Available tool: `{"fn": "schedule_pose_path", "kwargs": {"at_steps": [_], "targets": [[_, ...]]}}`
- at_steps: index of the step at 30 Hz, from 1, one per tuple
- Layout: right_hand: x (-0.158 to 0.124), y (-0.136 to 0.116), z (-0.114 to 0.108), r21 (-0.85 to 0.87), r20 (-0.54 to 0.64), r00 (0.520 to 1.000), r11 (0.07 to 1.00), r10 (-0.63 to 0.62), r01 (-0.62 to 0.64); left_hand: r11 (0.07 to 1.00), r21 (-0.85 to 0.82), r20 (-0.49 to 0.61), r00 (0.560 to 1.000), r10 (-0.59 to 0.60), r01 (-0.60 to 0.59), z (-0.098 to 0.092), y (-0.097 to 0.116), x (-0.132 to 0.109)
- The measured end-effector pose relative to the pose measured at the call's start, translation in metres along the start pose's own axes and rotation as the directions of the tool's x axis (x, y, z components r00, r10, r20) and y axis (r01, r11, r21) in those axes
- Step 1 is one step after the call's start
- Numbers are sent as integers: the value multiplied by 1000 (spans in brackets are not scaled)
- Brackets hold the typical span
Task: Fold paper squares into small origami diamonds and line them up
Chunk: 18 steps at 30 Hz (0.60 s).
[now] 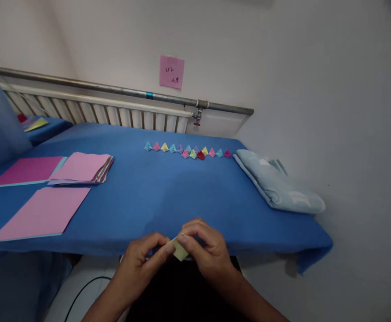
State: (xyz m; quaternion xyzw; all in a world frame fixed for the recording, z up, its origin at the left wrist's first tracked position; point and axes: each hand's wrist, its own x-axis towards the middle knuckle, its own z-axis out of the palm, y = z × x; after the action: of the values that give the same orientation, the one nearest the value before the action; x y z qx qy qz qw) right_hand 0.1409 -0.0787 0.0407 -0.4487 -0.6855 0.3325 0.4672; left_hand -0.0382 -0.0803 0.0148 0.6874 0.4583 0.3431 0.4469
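A small folded piece of pale yellow paper [181, 251] is pinched between both hands, just in front of the table's near edge. My left hand [144, 261] grips its left side between thumb and fingers. On the other side, my right hand [209, 249] closes on its upper right part, with the thumb laid over the paper. The fingers behind the paper are partly hidden. Farther back on the blue cloth, small folded paper pieces [201, 155] in several colours stand in two staggered rows.
Pink sheets [43, 212], a magenta sheet [27, 171] and a stack of coloured paper [81, 167] lie on the left of the blue-covered table [131, 201]. A folded light-blue blanket [279, 183] rests at the right. Behind run a radiator [115, 115] and metal pipe [101, 88].
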Motion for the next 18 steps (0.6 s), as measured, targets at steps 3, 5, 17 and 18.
{"fn": "schedule_pose_path", "kwargs": {"at_steps": [3, 5, 17, 18], "targets": [[6, 10, 0, 125, -62, 972, 968, 226, -217, 997, -11, -23, 996, -81, 80, 1, -6, 3], [10, 15, 1, 239, -47, 926, 905, 374, -353, 989, -79, -57, 990, -127, 122, -1, -7, 6], [18, 27, 21, 415, 61, 849, 761, 524, -499, 930, -303, -34, 973, -226, 206, 8, -7, 19], [19, 29, 22, 426, 55, 850, 758, 523, -494, 925, -316, -42, 972, -233, 209, 9, -8, 19]]}}
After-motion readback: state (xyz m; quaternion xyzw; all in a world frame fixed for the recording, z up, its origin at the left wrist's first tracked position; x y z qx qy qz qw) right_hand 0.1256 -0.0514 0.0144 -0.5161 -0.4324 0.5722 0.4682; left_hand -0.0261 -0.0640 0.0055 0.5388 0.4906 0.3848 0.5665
